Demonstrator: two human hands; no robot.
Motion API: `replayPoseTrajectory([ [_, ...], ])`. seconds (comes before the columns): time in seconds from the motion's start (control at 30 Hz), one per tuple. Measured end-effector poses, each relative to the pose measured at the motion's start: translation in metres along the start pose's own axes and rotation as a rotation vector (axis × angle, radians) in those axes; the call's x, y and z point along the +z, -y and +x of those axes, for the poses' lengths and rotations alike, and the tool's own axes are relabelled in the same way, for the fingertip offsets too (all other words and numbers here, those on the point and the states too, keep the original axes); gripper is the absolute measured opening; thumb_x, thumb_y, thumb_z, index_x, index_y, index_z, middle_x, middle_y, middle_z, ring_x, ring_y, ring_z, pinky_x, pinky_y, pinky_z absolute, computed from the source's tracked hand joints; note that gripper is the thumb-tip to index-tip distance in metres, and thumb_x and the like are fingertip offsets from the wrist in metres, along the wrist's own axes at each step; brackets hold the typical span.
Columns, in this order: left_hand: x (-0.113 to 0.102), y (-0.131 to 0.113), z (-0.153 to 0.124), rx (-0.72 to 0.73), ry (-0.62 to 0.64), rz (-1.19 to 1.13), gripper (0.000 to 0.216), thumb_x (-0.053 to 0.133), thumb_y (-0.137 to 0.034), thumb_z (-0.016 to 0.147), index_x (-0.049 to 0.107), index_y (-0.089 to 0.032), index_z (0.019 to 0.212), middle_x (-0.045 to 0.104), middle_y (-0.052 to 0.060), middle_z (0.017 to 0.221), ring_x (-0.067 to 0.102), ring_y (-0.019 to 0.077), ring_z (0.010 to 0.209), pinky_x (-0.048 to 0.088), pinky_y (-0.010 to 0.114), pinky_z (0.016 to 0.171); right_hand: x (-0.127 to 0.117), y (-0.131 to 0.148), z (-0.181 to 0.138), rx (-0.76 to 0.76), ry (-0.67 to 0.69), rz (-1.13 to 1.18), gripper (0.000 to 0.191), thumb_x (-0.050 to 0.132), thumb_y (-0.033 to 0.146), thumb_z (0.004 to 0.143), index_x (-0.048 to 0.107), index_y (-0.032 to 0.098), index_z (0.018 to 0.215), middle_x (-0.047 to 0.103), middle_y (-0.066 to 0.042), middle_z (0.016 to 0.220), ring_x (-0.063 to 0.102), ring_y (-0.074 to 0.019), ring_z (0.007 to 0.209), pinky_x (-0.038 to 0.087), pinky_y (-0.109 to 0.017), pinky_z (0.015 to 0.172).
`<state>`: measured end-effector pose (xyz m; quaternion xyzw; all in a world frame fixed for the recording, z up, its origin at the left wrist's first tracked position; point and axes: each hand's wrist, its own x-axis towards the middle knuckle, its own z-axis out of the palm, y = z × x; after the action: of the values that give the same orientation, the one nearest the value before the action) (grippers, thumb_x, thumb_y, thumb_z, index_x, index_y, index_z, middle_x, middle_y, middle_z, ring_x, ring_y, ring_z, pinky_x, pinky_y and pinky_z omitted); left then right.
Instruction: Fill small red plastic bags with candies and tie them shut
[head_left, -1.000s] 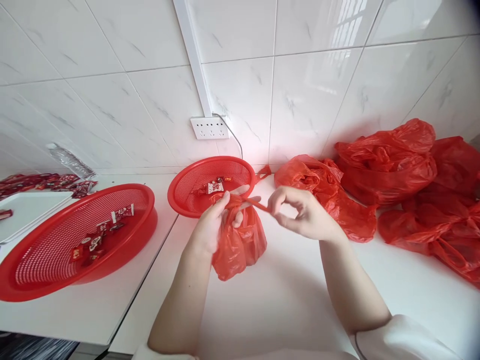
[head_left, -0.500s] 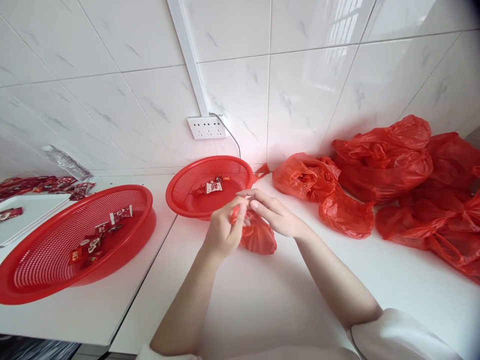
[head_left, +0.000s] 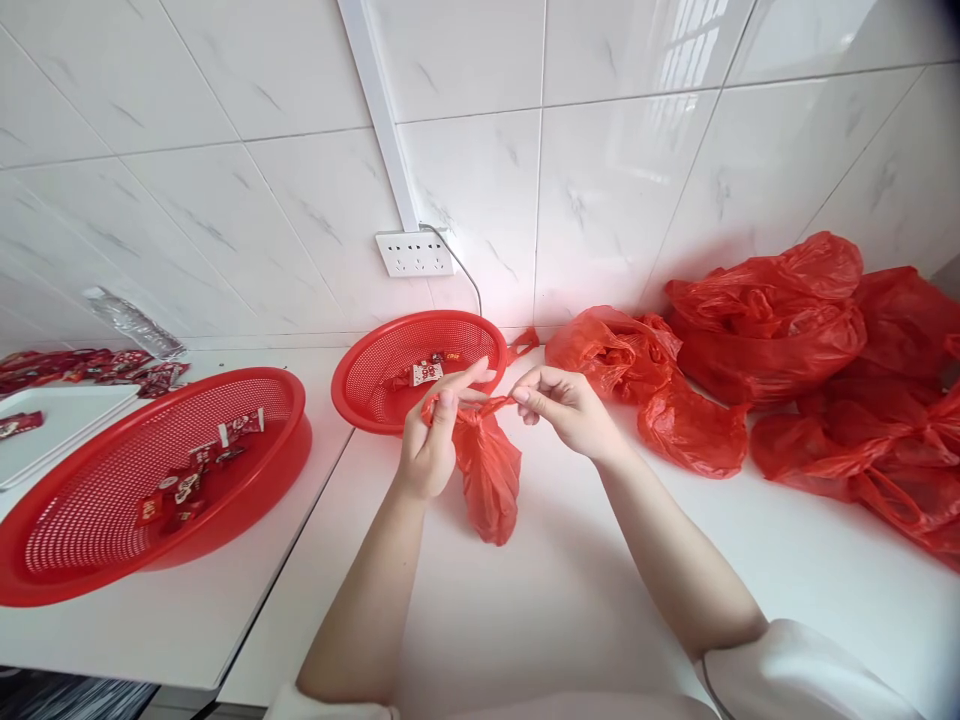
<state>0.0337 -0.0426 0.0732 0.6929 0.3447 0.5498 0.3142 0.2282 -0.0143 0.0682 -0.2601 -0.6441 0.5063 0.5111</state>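
A small red plastic bag (head_left: 491, 480) hangs between my hands above the white table, its neck gathered and its filled body drooping down. My left hand (head_left: 435, 430) pinches one side of the bag's top under the thumb, with a forefinger stretched out to the right. On the other side, my right hand (head_left: 559, 410) pinches a thin twisted handle end of the bag between thumb and fingertips. What lies inside the bag cannot be made out. Just behind my left hand stands a round red basket (head_left: 352, 360) with a few wrapped snacks (head_left: 427, 373) in it.
A larger red basket (head_left: 82, 500) with several snack packets stands at left, near a white tray (head_left: 67, 430) and a clear plastic bottle (head_left: 135, 325). Several red plastic bags (head_left: 765, 310) lie along the right. A socket strip (head_left: 415, 254) is on the tiled wall.
My hands were close together over the bag's top. They have drawn apart sideways, stretching the handles, and the bag now hangs longer and lower.
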Motion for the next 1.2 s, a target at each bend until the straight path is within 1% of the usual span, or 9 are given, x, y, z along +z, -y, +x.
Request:
replayPoseTrajectory([
  [0.13,-0.007,-0.005,0.001,-0.008,-0.009,0.08,0.046,0.031,-0.043,0.102,0.064,-0.025,0.129,0.067,0.007,0.125,0.064,0.023,0.109,0.046,0.045,0.102,-0.004,0.004,-0.002,0.046,0.072,0.102,0.035,0.069,0.045,0.084,0.055,0.018,0.066,0.051,0.005,0.055,0.049,-0.0081,0.052,0.044,-0.023,0.054],
  [0.23,-0.008,-0.01,0.002,-0.06,-0.021,0.072,0.051,0.029,-0.046,0.101,0.065,-0.022,0.127,0.07,0.009,0.12,0.064,0.0247,0.112,0.047,0.045,0.101,-0.005,0.0,-0.003,0.094,0.133,0.24,0.028,0.073,0.042,0.08,0.061,0.017,0.075,0.062,0.002,0.061,0.061,-0.0114,0.057,0.05,-0.024,0.054],
  [0.33,-0.007,-0.014,0.003,-0.112,-0.052,0.067,0.057,0.029,-0.051,0.1,0.066,-0.016,0.125,0.072,0.011,0.114,0.065,0.0264,0.11,0.049,0.042,0.098,-0.004,-0.004,-0.003,0.058,0.123,0.188,0.023,0.076,0.037,0.079,0.069,0.018,0.09,0.073,-0.004,0.079,0.07,-0.0156,0.075,0.056,-0.028,0.066],
  [0.47,-0.005,-0.017,0.004,-0.134,-0.087,0.12,0.057,0.033,-0.052,0.099,0.068,-0.014,0.123,0.074,0.012,0.11,0.064,0.026,0.113,0.046,0.042,0.103,-0.005,-0.002,-0.001,-0.066,-0.062,0.026,0.02,0.068,0.037,0.086,0.071,0.02,0.095,0.073,-0.005,0.09,0.068,-0.0152,0.083,0.055,-0.028,0.069],
  [0.6,-0.008,-0.02,0.003,-0.115,-0.226,0.129,0.053,0.038,-0.051,0.098,0.068,-0.014,0.123,0.072,0.013,0.115,0.062,0.0267,0.118,0.043,0.043,0.107,-0.012,0.001,0.001,-0.152,-0.203,0.013,0.013,0.066,0.034,0.088,0.07,0.023,0.092,0.07,-0.003,0.097,0.063,-0.0145,0.089,0.052,-0.028,0.075],
  [0.7,-0.018,-0.024,0.003,-0.13,-0.341,0.154,0.053,0.041,-0.051,0.097,0.068,-0.013,0.121,0.071,0.014,0.118,0.064,0.0274,0.114,0.046,0.044,0.105,-0.026,0.001,0.002,-0.145,-0.277,0.039,0.013,0.068,0.035,0.086,0.068,0.022,0.091,0.068,-0.002,0.09,0.063,-0.015,0.086,0.051,-0.032,0.083],
  [0.87,-0.041,-0.034,0.005,-0.174,-0.508,0.348,0.046,0.045,-0.049,0.095,0.076,-0.017,0.106,0.076,0.008,0.102,0.068,0.0267,0.104,0.051,0.04,0.098,-0.054,0.001,0.003,-0.149,-0.53,0.089,0.018,0.072,0.037,0.08,0.066,0.023,0.09,0.064,-0.001,0.087,0.062,-0.0142,0.082,0.052,-0.03,0.082],
  [1.1,-0.051,-0.027,0.006,-0.378,-0.327,0.336,0.043,0.049,-0.05,0.092,0.077,-0.018,0.094,0.077,0.008,0.095,0.07,0.0295,0.099,0.051,0.042,0.097,-0.065,0.007,0.0,-0.151,-0.625,0.037,0.017,0.069,0.037,0.082,0.065,0.024,0.091,0.064,-0.002,0.089,0.062,-0.0126,0.079,0.052,-0.023,0.067],
  [1.2,-0.052,-0.016,0.007,-0.479,-0.162,0.385,0.044,0.05,-0.052,0.09,0.077,-0.017,0.092,0.077,0.01,0.085,0.072,0.0316,0.091,0.051,0.044,0.093,-0.069,0.011,-0.004,-0.134,-0.617,-0.104,0.019,0.066,0.039,0.084,0.066,0.023,0.094,0.066,-0.003,0.092,0.063,-0.0136,0.077,0.053,-0.025,0.065],
])
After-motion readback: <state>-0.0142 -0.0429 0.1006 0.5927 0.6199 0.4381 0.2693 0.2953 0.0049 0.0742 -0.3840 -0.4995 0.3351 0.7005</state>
